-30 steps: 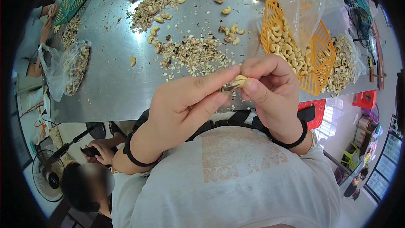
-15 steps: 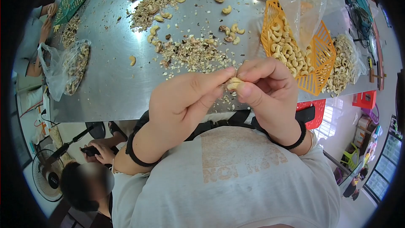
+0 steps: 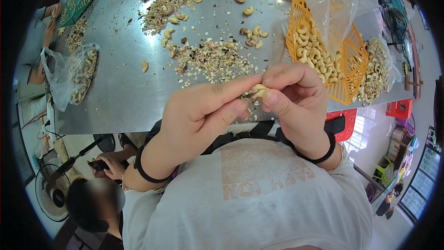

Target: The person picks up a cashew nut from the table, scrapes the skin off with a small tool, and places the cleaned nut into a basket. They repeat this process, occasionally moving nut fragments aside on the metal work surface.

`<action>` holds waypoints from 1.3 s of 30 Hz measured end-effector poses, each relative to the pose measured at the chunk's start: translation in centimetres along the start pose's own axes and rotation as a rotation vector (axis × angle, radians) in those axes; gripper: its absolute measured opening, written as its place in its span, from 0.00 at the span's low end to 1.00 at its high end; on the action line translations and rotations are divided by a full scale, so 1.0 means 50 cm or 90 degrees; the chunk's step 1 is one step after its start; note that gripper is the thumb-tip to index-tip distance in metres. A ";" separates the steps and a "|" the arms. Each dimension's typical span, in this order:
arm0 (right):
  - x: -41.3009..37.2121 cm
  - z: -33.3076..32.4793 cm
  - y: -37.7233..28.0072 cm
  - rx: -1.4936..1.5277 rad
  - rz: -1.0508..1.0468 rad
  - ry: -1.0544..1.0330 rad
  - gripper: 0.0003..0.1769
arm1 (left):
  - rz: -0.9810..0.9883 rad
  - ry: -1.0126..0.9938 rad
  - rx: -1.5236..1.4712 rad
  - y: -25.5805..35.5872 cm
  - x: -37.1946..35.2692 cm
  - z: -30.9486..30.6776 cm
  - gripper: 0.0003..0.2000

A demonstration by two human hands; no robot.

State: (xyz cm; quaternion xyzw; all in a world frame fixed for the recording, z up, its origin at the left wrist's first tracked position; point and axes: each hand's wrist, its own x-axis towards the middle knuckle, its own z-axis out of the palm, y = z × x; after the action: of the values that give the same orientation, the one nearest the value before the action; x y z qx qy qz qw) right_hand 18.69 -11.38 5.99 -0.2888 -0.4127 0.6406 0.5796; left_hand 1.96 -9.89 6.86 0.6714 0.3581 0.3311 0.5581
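Note:
My right hand (image 3: 296, 95) pinches a pale cashew (image 3: 260, 91) between thumb and fingertips, just over the table's near edge. My left hand (image 3: 203, 111) is closed, its thumb and forefinger around a small thin blade (image 3: 249, 95) that touches the cashew's left side. Most of the blade is hidden by the fingers. Beyond the hands lies a pile of cashew scraps and peelings (image 3: 215, 60) on the metal table (image 3: 120, 97). Right of it, an orange basket (image 3: 354, 48) holds many cashews (image 3: 319, 58).
Bagged cashews (image 3: 377, 69) lie at the right, and a clear bag of darker pieces (image 3: 83, 74) at the left. A second scrap pile (image 3: 166, 11) and several loose cashews (image 3: 253, 34) are farther back. A person with a phone (image 3: 99, 165) is at lower left, near a fan (image 3: 51, 192).
My left hand has tilted and its thumb has drawn down, so the thin blade now shows between its fingers. The cashew has turned slightly in my right hand.

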 end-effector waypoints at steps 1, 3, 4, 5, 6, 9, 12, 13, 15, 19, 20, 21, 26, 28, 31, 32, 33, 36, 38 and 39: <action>-0.001 0.002 0.000 -0.007 -0.007 -0.001 0.06 | 0.052 0.009 0.046 -0.004 0.001 0.001 0.14; -0.004 0.003 0.002 -0.035 -0.022 0.010 0.06 | 0.081 0.020 0.107 -0.002 0.000 0.003 0.14; -0.005 0.003 0.003 -0.063 -0.038 0.020 0.06 | 0.109 0.030 0.168 -0.001 0.000 0.004 0.13; -0.006 0.003 0.003 -0.063 -0.038 0.020 0.06 | 0.109 0.030 0.168 -0.001 0.001 0.005 0.13; -0.007 0.003 0.003 -0.091 -0.047 0.025 0.06 | 0.147 0.045 0.225 -0.001 0.002 0.006 0.13; -0.008 0.003 0.005 -0.146 -0.071 0.020 0.06 | 0.202 0.075 0.288 -0.010 0.004 0.006 0.13; -0.005 0.005 0.001 -0.123 -0.062 0.010 0.06 | 0.143 0.073 0.202 -0.007 -0.002 0.007 0.13; -0.003 0.005 0.000 -0.072 -0.040 0.008 0.06 | 0.069 0.058 0.112 -0.005 -0.003 0.007 0.13; -0.002 0.003 -0.001 -0.062 -0.033 0.007 0.06 | 0.065 0.056 0.086 -0.007 -0.003 0.007 0.13; -0.001 0.001 0.001 -0.044 -0.034 0.011 0.05 | 0.026 0.039 0.061 0.008 -0.001 0.004 0.16; -0.002 0.001 0.001 -0.044 -0.034 0.011 0.05 | 0.026 0.040 0.062 0.011 0.000 0.003 0.16; -0.002 0.000 0.000 -0.047 -0.032 0.008 0.05 | 0.010 0.023 0.040 0.014 0.001 0.001 0.16; -0.007 -0.004 0.002 -0.092 -0.053 0.013 0.06 | -0.008 -0.023 -0.023 0.006 0.003 -0.002 0.15; -0.008 -0.003 0.000 -0.119 -0.055 0.019 0.06 | 0.022 -0.011 0.037 0.005 0.004 -0.002 0.17; -0.007 -0.005 0.003 -0.135 -0.076 0.014 0.07 | 0.081 0.022 0.109 -0.002 0.003 0.003 0.17; -0.007 -0.004 0.002 -0.135 -0.076 0.014 0.07 | 0.081 0.022 0.109 -0.004 0.004 0.006 0.17; -0.006 -0.002 0.001 -0.123 -0.075 0.012 0.07 | 0.125 0.048 0.182 -0.006 0.005 0.009 0.18; -0.004 -0.002 0.008 -0.142 -0.094 0.015 0.06 | 0.192 0.093 0.271 -0.007 0.006 0.013 0.18; -0.003 -0.001 0.010 -0.172 -0.115 0.021 0.06 | 0.216 0.110 0.288 -0.010 0.006 0.013 0.18; -0.002 0.002 0.008 -0.149 -0.104 0.020 0.06 | 0.202 0.101 0.254 -0.013 0.006 0.012 0.18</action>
State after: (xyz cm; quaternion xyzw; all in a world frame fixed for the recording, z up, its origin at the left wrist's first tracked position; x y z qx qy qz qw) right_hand 18.43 -11.47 5.69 -0.3299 -0.4973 0.5345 0.5985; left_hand 2.54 -9.89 6.14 0.7877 0.3494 0.3889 0.3261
